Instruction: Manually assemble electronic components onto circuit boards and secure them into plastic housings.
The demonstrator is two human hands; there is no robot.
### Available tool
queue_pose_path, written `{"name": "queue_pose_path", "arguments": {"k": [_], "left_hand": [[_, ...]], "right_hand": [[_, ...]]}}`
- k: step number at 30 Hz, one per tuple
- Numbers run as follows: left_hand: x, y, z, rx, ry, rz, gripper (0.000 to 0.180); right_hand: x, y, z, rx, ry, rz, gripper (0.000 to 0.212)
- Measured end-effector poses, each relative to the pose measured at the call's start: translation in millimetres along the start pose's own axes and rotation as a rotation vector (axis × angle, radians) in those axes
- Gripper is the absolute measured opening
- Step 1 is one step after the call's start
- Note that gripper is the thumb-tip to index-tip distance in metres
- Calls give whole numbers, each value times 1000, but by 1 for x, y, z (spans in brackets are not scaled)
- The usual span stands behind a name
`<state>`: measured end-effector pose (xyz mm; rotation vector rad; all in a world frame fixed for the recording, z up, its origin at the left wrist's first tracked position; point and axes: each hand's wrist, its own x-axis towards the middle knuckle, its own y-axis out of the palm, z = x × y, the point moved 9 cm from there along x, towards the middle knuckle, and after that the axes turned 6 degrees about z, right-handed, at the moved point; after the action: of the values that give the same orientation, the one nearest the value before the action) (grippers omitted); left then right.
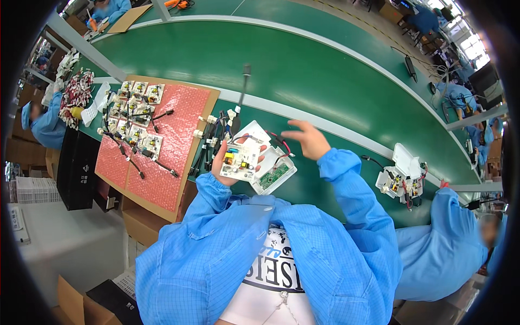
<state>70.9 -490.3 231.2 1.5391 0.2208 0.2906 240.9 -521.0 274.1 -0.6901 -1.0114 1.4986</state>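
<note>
My left hand (218, 167) grips a white circuit board (242, 161) by its left side, with yellow and blue parts on its face. Just right of the board, partly covered by it, stands an opened white plastic case (289, 174). A green circuit board (275, 176) lies inside the case, and red and black wires (284, 144) run out at its top. Off to the right of those wires, my right hand (310, 141) is raised over the bench, fingers stretched out and holding nothing.
Several wired circuit boards (143, 116) lie on pink bubble wrap (184, 108) at left. Black cables with white connectors (210, 138) lie beside my left hand. Filled white cases (403, 176) sit on the green bench (346, 187) at right, next to a co-worker's blue sleeve (447, 211).
</note>
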Motion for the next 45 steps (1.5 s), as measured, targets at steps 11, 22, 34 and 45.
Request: {"name": "queue_pose_path", "arguments": {"k": [11,22,34,45], "left_hand": [[3,-50,2,-4,102,-135,62],[18,-22,-6,33,278,-133,60],[40,75,15,193,133,163,75],[18,17,18,-31,18,23,74]], "right_hand": [[-20,31,34,-184,-202,49,12],[-45,-22,69,-153,288,-409,16],[-34,8,28,1498,508,-391,9],[-28,-14,-4,615,374,-211,18]]}}
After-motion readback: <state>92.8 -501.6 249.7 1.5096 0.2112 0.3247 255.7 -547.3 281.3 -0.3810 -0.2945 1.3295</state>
